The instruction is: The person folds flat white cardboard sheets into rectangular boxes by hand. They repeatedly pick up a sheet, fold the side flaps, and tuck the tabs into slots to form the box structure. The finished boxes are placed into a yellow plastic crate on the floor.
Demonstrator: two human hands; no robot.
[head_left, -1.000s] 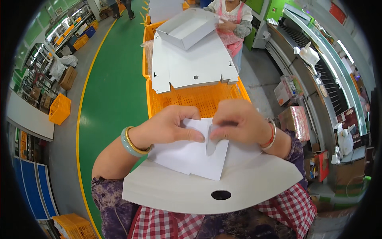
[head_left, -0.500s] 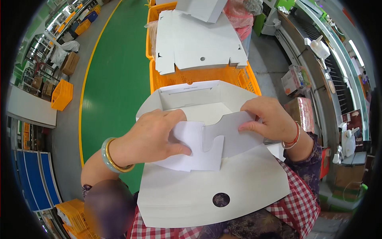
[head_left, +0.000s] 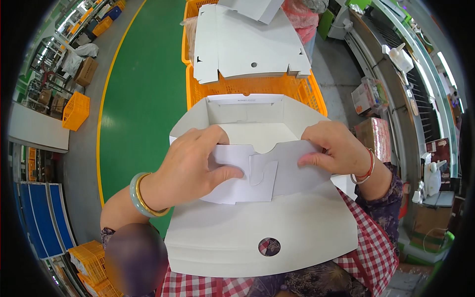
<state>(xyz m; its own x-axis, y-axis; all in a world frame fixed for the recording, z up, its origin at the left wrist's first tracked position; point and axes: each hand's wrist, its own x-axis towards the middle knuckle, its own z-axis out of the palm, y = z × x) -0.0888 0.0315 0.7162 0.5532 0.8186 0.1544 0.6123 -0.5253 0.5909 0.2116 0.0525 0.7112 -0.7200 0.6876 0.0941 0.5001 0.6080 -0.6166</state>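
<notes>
A partly folded white cardboard box (head_left: 262,227) rests in front of me, its large flap with a round hole toward my body. My left hand (head_left: 190,161) pinches the left tabbed panel (head_left: 230,185) between thumb and fingers. On the other side, my right hand (head_left: 339,151) grips the right panel (head_left: 299,166) the same way. The two panels overlap at the middle, where their curved, slotted tabs meet and lie nearly flat together. Behind them the box's inside and its raised far wall (head_left: 245,108) show. My fingertips behind the panels are hidden.
Beyond the box, a stack of flat white cardboard blanks (head_left: 252,44) lies on orange crates (head_left: 302,94). A green walkway (head_left: 141,99) with a yellow line runs along the left. At right stands a long machine bench (head_left: 381,74), with a taped carton (head_left: 372,136) beside it.
The two panels have come together, and their tabs now sit flatter and more interlocked. The far wall of the box stands more upright. Both hands keep their grip.
</notes>
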